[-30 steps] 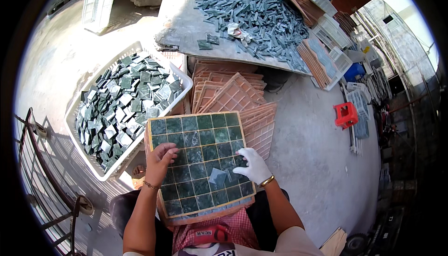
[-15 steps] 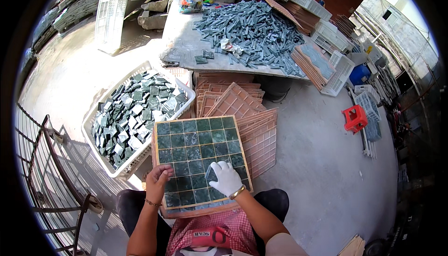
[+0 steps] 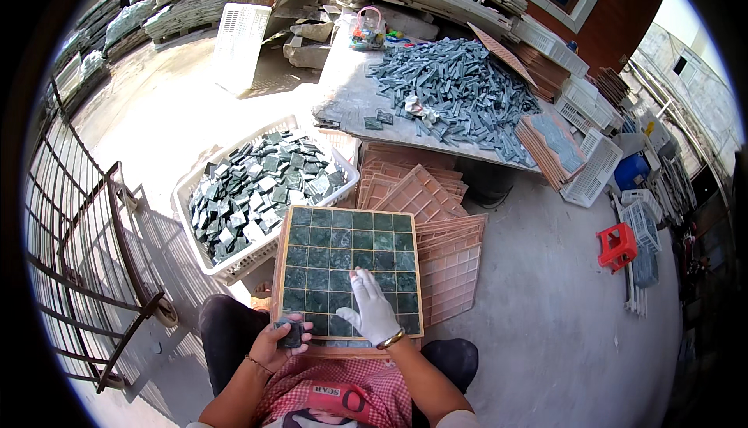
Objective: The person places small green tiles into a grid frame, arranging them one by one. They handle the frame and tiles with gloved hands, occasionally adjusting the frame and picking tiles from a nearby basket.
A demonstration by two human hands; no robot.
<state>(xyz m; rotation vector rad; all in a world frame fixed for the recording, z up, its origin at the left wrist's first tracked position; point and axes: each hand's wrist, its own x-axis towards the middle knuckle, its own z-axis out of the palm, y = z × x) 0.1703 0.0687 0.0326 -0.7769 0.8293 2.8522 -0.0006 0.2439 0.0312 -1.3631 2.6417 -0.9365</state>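
Below the left hand (image 3: 291, 336) and right hand (image 3: 372, 311), a red patch (image 3: 335, 402) on the pink checked cloth (image 3: 387, 378) has a white tag (image 3: 326, 390) with dark letters.

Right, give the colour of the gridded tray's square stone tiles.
The square stone tiles are mottled dark green; see head view.

The gloved right hand (image 3: 374, 316) hid part of the tile board (image 3: 318, 280). At the board's near left corner, the left hand (image 3: 269, 342) partly covered a loose tile (image 3: 290, 336). Beyond the board, the contents (image 3: 368, 40) of a pink-handled tub (image 3: 366, 29) looked too small for me to identify. Left of the board, the view's rim cut off a railing (image 3: 142, 311).
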